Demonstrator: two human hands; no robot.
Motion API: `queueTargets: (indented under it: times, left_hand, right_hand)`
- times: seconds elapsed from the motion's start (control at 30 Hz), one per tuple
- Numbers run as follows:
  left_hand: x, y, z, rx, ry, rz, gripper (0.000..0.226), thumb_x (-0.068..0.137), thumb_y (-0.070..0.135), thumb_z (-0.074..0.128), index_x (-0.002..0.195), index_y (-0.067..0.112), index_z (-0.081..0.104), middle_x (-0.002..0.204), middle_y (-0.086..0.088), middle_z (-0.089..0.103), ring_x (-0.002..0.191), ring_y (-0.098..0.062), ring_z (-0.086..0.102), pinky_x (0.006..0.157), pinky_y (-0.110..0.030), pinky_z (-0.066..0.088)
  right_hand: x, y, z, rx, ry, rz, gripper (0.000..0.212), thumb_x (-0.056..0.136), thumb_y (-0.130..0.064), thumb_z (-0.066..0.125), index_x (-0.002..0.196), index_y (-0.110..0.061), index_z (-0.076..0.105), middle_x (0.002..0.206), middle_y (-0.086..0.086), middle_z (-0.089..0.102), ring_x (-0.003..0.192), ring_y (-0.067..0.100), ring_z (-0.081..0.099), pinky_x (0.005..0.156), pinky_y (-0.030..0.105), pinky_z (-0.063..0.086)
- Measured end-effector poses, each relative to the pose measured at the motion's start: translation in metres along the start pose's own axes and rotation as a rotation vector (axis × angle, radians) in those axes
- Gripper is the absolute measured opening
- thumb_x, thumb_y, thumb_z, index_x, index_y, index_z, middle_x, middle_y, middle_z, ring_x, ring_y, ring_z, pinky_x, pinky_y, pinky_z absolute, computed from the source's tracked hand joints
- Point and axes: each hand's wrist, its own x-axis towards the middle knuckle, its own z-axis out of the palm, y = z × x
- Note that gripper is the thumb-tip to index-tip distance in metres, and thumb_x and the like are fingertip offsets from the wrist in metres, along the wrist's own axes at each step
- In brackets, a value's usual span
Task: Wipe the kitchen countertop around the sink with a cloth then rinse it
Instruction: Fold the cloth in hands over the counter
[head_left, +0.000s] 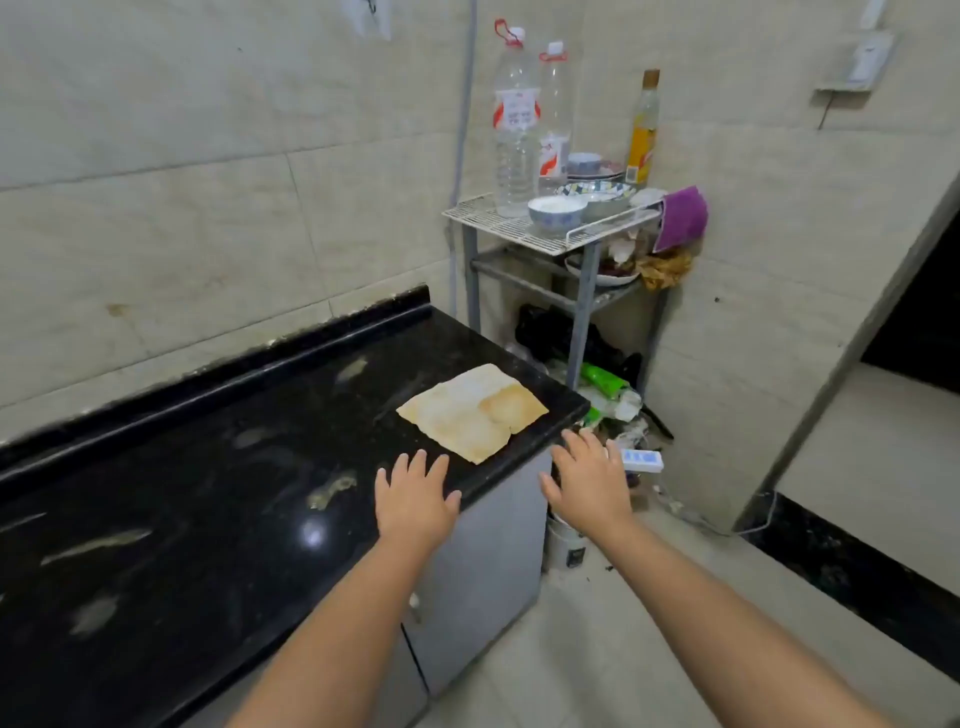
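Note:
A stained yellowish-white cloth (472, 411) lies flat on the black speckled countertop (218, 467), near its right front corner. My left hand (415, 499) is over the counter's front edge, just short of the cloth, its fingers spread and straight. My right hand (587, 480) hovers beyond the counter's right corner, to the right of the cloth, fingers also spread. Neither hand holds anything. No sink is in view.
A metal rack (545, 228) stands right of the counter with plastic bottles (514, 130), bowls (556, 212) and a purple cloth (683, 215). Bags and clutter (602, 384) lie under it, with a white power strip (644, 460) on the floor. A grey cabinet (483, 571) sits below the counter.

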Motion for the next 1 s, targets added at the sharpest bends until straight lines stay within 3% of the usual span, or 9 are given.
queueTargets:
  times: [0.17,0.37,0.47,0.57,0.63,0.67,0.77,0.83,1.0]
  left_hand:
    - [0.081,-0.017,0.014,-0.014,-0.018,-0.029,0.055,0.097,0.042,0.033,0.146,0.024,0.015,0.156,-0.002,0.014,0.144,-0.023,0.008,0.116,-0.044,0.009]
    - [0.191,-0.037,0.025,-0.042,-0.097,-0.010,0.049,0.097,0.035,0.034,0.144,0.025,0.022,0.154,-0.001,0.017,0.141,-0.023,0.014,0.115,-0.043,0.014]
    - [0.241,-0.044,0.024,-0.048,-0.135,-0.015,0.046,0.097,0.031,0.034,0.142,0.023,0.027,0.153,-0.002,0.021,0.141,-0.024,0.016,0.114,-0.042,0.017]
    - [0.283,-0.046,0.026,-0.046,-0.142,0.005,0.045,0.097,0.026,0.034,0.141,0.021,0.029,0.151,-0.003,0.025,0.138,-0.025,0.024,0.110,-0.040,0.024]
    - [0.307,-0.043,0.032,-0.038,-0.143,0.043,0.044,0.096,0.022,0.035,0.140,0.022,0.031,0.148,-0.004,0.031,0.133,-0.025,0.031,0.105,-0.039,0.029]
    - [0.315,-0.042,0.035,-0.036,-0.148,0.057,0.045,0.096,0.020,0.035,0.141,0.022,0.030,0.146,-0.003,0.034,0.131,-0.025,0.034,0.103,-0.038,0.031]
    - [0.335,-0.041,0.043,-0.033,-0.181,0.121,0.049,0.094,0.013,0.036,0.141,0.026,0.032,0.144,-0.002,0.035,0.130,-0.025,0.034,0.103,-0.036,0.032]
    - [0.344,-0.041,0.047,-0.023,-0.189,0.170,0.053,0.091,0.009,0.040,0.140,0.029,0.035,0.146,0.000,0.034,0.132,-0.023,0.032,0.104,-0.033,0.031]
    - [0.354,-0.044,0.052,-0.029,-0.142,0.232,0.054,0.087,0.002,0.046,0.137,0.022,0.043,0.147,-0.002,0.034,0.134,-0.024,0.031,0.104,-0.029,0.030]
  right_hand:
    - [0.075,0.003,0.032,-0.020,-0.073,0.025,0.046,0.096,-0.040,0.037,0.135,-0.016,0.043,0.152,0.002,0.024,0.142,0.019,0.015,0.115,0.045,0.009]
    - [0.168,-0.002,0.069,-0.004,-0.205,0.054,0.042,0.095,-0.040,0.037,0.130,-0.019,0.047,0.142,0.000,0.037,0.138,0.017,0.022,0.115,0.047,0.004]
    - [0.200,-0.006,0.091,-0.024,-0.251,0.056,0.037,0.093,-0.041,0.044,0.120,-0.018,0.055,0.128,0.000,0.049,0.129,0.020,0.035,0.115,0.049,0.003]
    - [0.220,-0.005,0.111,-0.003,-0.149,0.081,0.025,0.073,-0.038,0.073,0.078,-0.014,0.069,0.087,0.004,0.063,0.092,0.025,0.060,0.104,0.060,0.028]
    - [0.227,0.001,0.122,-0.031,-0.145,0.079,0.029,0.051,-0.039,0.084,0.052,-0.019,0.063,0.063,-0.003,0.058,0.065,0.019,0.061,0.082,0.052,0.050]
    - [0.228,0.004,0.127,-0.033,-0.117,0.044,0.032,0.042,-0.041,0.085,0.044,-0.023,0.058,0.054,-0.006,0.053,0.056,0.014,0.058,0.071,0.043,0.054]
    - [0.226,0.010,0.138,0.003,-0.049,-0.021,0.025,0.054,-0.045,0.062,0.039,-0.027,0.056,0.048,-0.011,0.049,0.059,0.003,0.047,0.073,0.031,0.038]
    - [0.225,0.015,0.146,0.083,-0.007,-0.065,0.030,0.064,-0.040,0.044,0.042,-0.026,0.058,0.050,-0.012,0.049,0.068,0.008,0.037,0.073,0.030,0.031]
    - [0.224,0.025,0.148,0.269,0.043,-0.023,0.028,0.069,-0.037,0.045,0.052,-0.025,0.064,0.056,-0.010,0.052,0.071,0.006,0.036,0.078,0.027,0.032]
